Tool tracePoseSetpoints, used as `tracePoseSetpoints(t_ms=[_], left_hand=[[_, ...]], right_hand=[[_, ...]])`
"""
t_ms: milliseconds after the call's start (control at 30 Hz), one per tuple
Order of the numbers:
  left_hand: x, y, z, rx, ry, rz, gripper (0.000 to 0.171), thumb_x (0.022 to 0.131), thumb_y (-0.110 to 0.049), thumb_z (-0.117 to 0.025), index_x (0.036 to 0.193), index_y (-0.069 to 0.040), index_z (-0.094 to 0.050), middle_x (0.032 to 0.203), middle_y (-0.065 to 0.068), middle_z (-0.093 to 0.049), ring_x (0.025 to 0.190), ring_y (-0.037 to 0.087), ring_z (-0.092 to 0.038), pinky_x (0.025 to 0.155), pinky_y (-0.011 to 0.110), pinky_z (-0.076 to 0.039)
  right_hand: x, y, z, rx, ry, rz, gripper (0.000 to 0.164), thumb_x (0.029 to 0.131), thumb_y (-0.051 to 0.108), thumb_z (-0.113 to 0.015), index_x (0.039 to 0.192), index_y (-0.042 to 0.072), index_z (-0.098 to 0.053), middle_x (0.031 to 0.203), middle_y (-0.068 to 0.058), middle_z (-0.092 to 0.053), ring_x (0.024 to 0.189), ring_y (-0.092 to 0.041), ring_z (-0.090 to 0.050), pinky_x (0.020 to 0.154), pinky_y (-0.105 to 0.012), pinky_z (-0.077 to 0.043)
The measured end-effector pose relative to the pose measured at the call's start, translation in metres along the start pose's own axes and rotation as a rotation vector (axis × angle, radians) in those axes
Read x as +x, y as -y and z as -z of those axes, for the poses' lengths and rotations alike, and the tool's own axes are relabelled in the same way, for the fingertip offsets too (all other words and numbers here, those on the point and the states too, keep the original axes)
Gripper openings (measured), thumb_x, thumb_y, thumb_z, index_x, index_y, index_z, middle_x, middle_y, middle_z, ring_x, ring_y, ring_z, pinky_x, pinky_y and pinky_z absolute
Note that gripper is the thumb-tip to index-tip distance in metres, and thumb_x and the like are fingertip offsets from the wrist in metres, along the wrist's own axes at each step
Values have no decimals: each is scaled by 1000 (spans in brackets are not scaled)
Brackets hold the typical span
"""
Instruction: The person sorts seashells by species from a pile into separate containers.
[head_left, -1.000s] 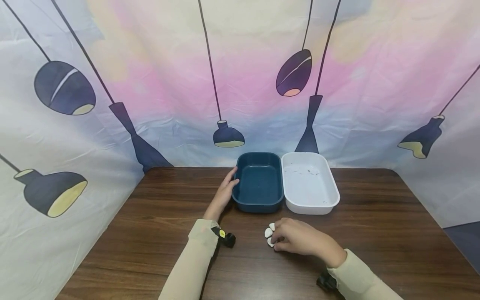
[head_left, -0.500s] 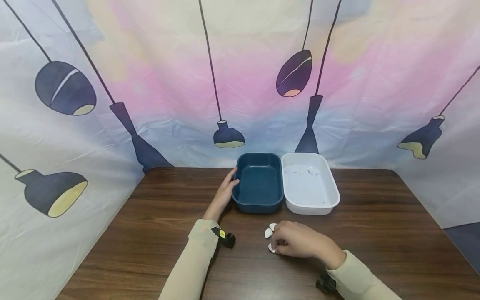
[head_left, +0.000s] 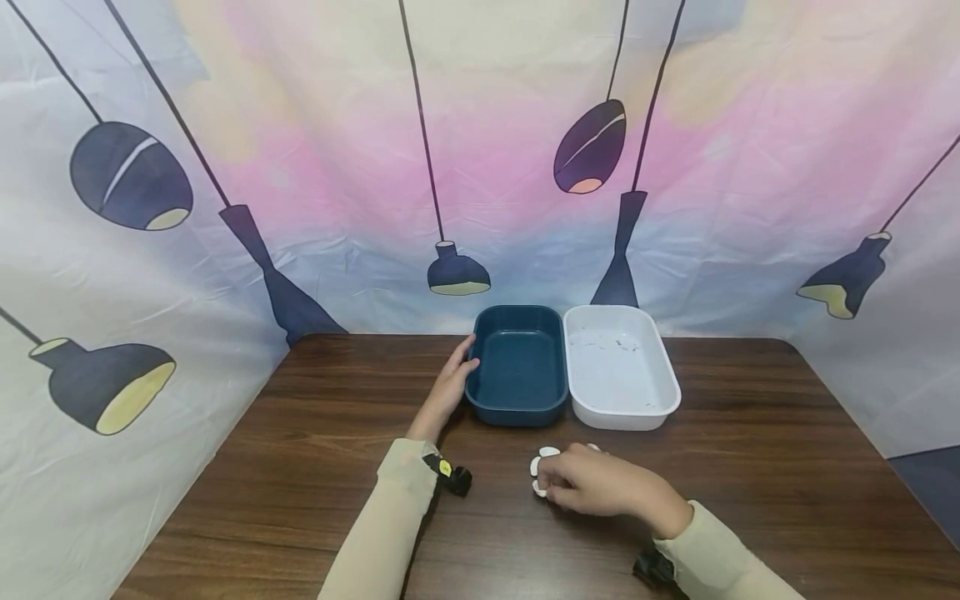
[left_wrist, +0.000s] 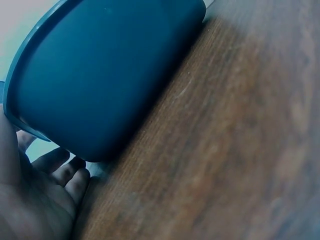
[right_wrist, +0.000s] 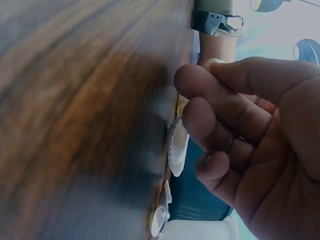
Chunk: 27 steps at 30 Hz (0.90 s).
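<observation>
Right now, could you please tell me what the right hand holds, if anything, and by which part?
The right hand seems to pinch a white shell by its edge; the exact contact is hidden.

The person's pale-sleeved left arm (head_left: 375,533) reaches from the near side toward the far side, leaning slightly right. The left hand (head_left: 446,387) points away from the body, thumb (head_left: 468,367) spread apart, its other fingers (left_wrist: 53,161) only loosely bent. The pale-sleeved right arm (head_left: 723,552) slants in from the near right. The right hand (head_left: 600,479) lies nearer than the left, turned leftward, back upward, fingers curled inward, thumb tip close against the index finger (right_wrist: 192,80).
</observation>
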<state>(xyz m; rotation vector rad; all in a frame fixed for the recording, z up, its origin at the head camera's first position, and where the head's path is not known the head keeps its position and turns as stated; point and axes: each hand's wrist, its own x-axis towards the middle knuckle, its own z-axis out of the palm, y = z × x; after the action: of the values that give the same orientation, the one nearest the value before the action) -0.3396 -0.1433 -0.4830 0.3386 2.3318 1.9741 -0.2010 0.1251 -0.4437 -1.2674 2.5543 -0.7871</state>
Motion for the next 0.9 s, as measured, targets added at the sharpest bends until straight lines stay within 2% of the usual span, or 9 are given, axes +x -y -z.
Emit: tracePoseSetpoints(t_ms=[233,433,533,733,900], left_hand=[[2,3,0,18,-13,-35,56,114,-20,-43,168,-12,-30,175,14,-18,161,36,-14,126,60,-17],[2,4,0,14,-15,-34,56,114,-20,-43,168,-12,-30,175,13,-17,161,35,-14,127,59,-17],[2,4,-1,16,-17,-29,56,114,-21,-43,168,-13,-31,175,13,-18,161,35,-15,126,59,-17],[2,4,0,10,-19,-23,56,114,-21,-44,168,-14,-31,175,12,-18,161,35,-14,127,60,-16],[3,5,0,7,-8,-13,57,114,-15,-42,168,-8,-28,175,17,-15,161,38,-12,126,62,-14]], right_hand=[[0,0,1,0,-30,62,18,90,5,-72,84,21,-67,71,23,-58,64,9,-52,62,-15,-45],[-1,-1,2,94,16,64,21,84,16,-87,82,21,-66,71,25,-61,64,10,-56,59,-14,-47],[-1,-3,2,95,-4,70,27,81,23,-92,79,21,-65,68,25,-58,62,10,-55,58,-14,-46],[1,-5,0,55,-49,104,28,83,21,-87,75,24,-60,66,25,-51,61,10,-49,56,-12,-41],[2,-4,0,54,-50,122,29,86,19,-83,74,24,-58,67,24,-48,62,10,-45,56,-12,-38]])
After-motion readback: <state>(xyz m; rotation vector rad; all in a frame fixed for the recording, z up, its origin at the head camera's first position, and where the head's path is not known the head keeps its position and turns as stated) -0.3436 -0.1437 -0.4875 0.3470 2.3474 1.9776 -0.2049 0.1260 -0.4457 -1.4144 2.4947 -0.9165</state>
